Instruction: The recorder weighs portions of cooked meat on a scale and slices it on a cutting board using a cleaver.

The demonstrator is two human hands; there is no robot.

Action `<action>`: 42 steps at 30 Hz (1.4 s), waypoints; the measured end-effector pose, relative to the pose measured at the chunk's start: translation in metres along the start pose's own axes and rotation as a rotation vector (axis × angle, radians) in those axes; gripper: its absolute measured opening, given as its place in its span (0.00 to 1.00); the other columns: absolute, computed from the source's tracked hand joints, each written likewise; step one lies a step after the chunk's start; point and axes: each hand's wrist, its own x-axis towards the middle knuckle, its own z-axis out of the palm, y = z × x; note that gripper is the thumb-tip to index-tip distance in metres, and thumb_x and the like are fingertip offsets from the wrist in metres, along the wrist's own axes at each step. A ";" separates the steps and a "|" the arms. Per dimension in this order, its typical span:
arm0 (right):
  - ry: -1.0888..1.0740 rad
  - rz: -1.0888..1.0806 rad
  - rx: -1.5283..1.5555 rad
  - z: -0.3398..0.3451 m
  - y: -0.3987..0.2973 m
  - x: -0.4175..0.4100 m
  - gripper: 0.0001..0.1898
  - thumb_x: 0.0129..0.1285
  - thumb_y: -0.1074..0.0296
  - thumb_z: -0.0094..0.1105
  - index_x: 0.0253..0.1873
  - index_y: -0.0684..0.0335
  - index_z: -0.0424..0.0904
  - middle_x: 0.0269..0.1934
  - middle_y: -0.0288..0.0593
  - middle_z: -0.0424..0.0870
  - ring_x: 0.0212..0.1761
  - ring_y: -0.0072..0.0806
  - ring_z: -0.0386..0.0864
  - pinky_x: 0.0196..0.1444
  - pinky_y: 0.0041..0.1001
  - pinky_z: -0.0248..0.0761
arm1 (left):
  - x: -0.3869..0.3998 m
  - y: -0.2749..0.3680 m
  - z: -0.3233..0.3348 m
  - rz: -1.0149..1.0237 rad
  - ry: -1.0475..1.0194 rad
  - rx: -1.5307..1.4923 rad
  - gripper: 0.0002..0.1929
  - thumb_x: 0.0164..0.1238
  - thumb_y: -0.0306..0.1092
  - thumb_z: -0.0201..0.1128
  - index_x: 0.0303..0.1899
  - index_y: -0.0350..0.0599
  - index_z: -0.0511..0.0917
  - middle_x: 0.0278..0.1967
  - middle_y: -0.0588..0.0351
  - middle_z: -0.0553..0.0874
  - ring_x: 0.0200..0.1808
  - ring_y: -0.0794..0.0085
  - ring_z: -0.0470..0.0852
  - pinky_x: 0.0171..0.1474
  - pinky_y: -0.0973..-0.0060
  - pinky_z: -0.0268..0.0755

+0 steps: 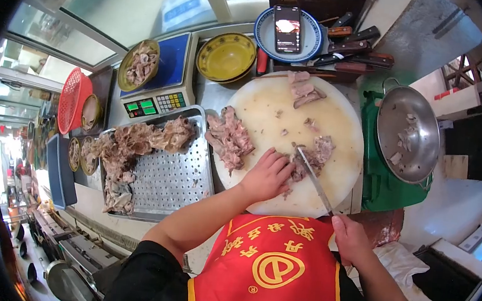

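My left hand (267,177) presses on a piece of cooked meat at the middle of the round white cutting board (344,117). My right hand (348,235) grips the handle of a knife (317,183), whose blade lies across the chopped meat (321,151) just right of my left fingers. A larger chunk of bony meat (230,138) rests at the board's left edge. Sliced meat pieces (304,89) lie near the far edge, and small scraps are scattered between. Left of the board, a perforated metal tray (172,183) holds large meaty bones (137,142).
A digital scale (158,104) bears a bowl of meat (141,64). Beyond the board are yellow bowls (226,55), a phone (287,28) on a blue-rimmed plate (262,24), and several knives (355,52). A metal pan (410,110) sits on a green bin (376,194) at right.
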 end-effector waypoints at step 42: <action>0.055 -0.139 -0.169 0.020 0.011 0.051 0.28 0.83 0.48 0.41 0.65 0.69 0.79 0.51 0.68 0.86 0.57 0.62 0.83 0.62 0.48 0.75 | -0.007 0.001 0.010 -0.004 0.149 0.052 0.25 0.56 0.37 0.72 0.58 0.49 0.82 0.55 0.53 0.82 0.60 0.55 0.78 0.62 0.56 0.72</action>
